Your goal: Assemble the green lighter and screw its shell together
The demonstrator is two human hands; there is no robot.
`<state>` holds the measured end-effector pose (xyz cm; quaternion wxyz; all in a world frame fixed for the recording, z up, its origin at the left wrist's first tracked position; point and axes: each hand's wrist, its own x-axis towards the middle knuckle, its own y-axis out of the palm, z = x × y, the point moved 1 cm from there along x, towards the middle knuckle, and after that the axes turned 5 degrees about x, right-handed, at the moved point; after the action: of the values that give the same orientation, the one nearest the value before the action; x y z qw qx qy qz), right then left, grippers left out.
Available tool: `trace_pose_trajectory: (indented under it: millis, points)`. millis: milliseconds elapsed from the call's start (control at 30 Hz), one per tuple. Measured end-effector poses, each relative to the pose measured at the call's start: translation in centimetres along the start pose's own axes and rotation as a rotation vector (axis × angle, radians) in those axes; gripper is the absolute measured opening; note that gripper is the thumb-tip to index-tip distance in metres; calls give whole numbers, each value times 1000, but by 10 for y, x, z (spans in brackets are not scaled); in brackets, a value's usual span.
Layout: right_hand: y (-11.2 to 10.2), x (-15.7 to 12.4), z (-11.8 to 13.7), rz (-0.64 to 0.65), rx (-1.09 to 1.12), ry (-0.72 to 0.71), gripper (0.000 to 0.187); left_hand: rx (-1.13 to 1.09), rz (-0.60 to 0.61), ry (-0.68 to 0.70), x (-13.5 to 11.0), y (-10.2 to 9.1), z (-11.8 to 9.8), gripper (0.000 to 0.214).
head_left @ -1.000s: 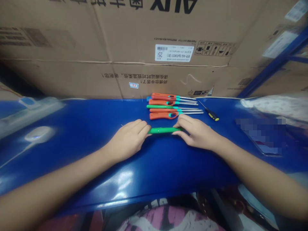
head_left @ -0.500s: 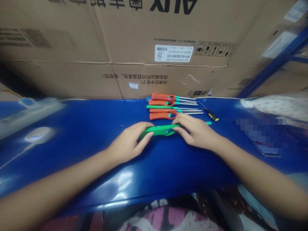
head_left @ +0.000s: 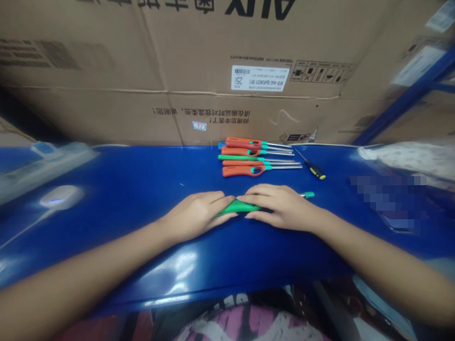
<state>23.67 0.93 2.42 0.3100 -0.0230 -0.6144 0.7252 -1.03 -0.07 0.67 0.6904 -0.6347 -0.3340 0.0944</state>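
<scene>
A green long-necked lighter [head_left: 243, 206] lies crosswise between my hands, its handle partly covered by my fingers. My left hand [head_left: 201, 210] is closed on the handle's left end. Wrapped over the lighter's middle is my right hand [head_left: 280, 206]; the metal neck with a green tip sticks out beyond it to the right. Just behind, several more lighters lie side by side, among them an orange lighter [head_left: 241, 171] in front and a green lighter [head_left: 238, 157] in the middle of the row, their metal necks pointing right.
A black and yellow screwdriver [head_left: 313, 169] lies right of the lighters. A big cardboard box [head_left: 142, 104] stands behind the blue table [head_left: 142, 180]. To the left are a white round device [head_left: 62, 196] and a power strip [head_left: 57, 163]. A blurred-out phone-like object [head_left: 394, 208] lies at right.
Both hands have come nearer to me with the green lighter and closer together. My fingers now cover more of the handle.
</scene>
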Motion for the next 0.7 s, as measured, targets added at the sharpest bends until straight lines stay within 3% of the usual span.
trace_pose_trajectory:
  millis: [233, 400, 567, 700]
  points:
    - [8, 0, 4, -123, -63, -109, 27, -128, 19, -23, -1, 5, -8, 35]
    - [2, 0, -3, -56, -16, -27, 29, -127, 52, -40, 2, 4, 0, 37]
    - [-9, -4, -21, 29, -113, 92, 27, -160, 50, -57, 3, 1, 14, 36]
    - [-11, -6, -26, -6, -131, 67, 22, -156, 74, -62, 1, -1, 17, 37]
